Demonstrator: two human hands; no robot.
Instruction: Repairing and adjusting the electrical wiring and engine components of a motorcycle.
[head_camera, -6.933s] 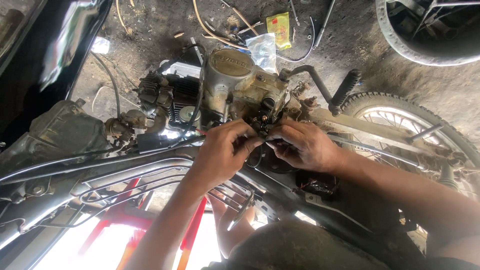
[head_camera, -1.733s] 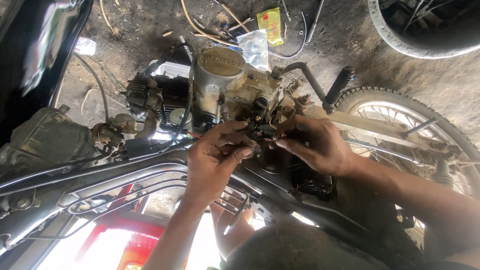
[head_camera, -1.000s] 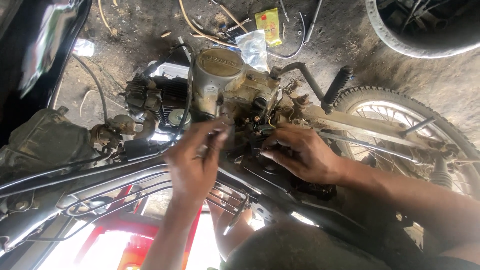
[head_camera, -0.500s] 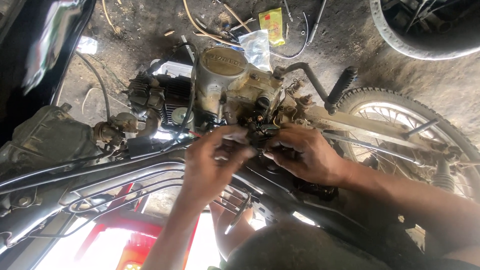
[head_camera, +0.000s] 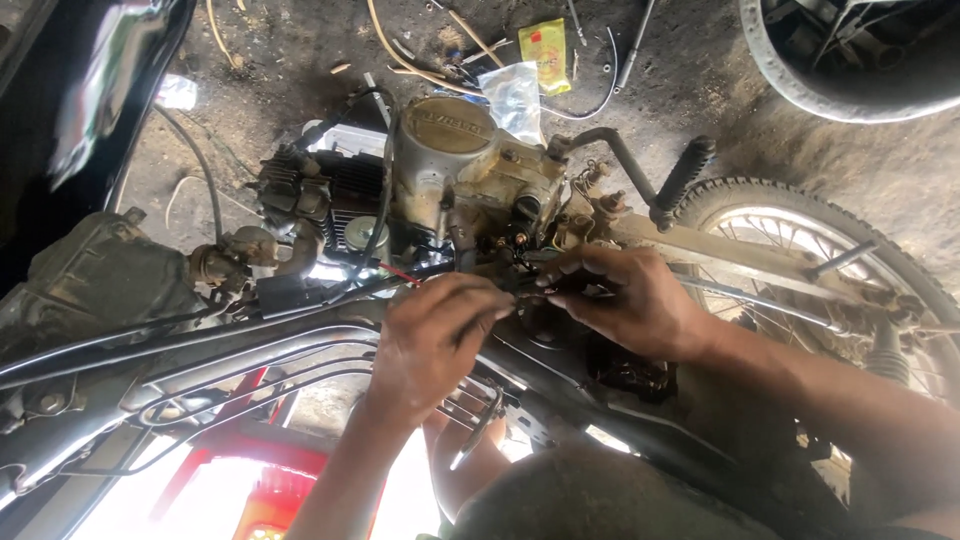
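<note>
The camera looks down on a motorcycle that stands on a dirt floor. The left hand (head_camera: 435, 340) and the right hand (head_camera: 630, 300) meet just above the dark frame tubes (head_camera: 250, 345), and their fingertips pinch a small dark part (head_camera: 520, 283) close to the engine; what the part is I cannot tell. A thin red wire (head_camera: 398, 273) runs toward the left hand. Behind the hands sits the dirty metal engine (head_camera: 465, 170) with a round cover, and the kick lever (head_camera: 680, 180) rises at its right. The spoked rear wheel (head_camera: 800, 235) is on the right. A yellow packet (head_camera: 548, 55) and a clear plastic bag (head_camera: 512, 95) lie on the ground.
</note>
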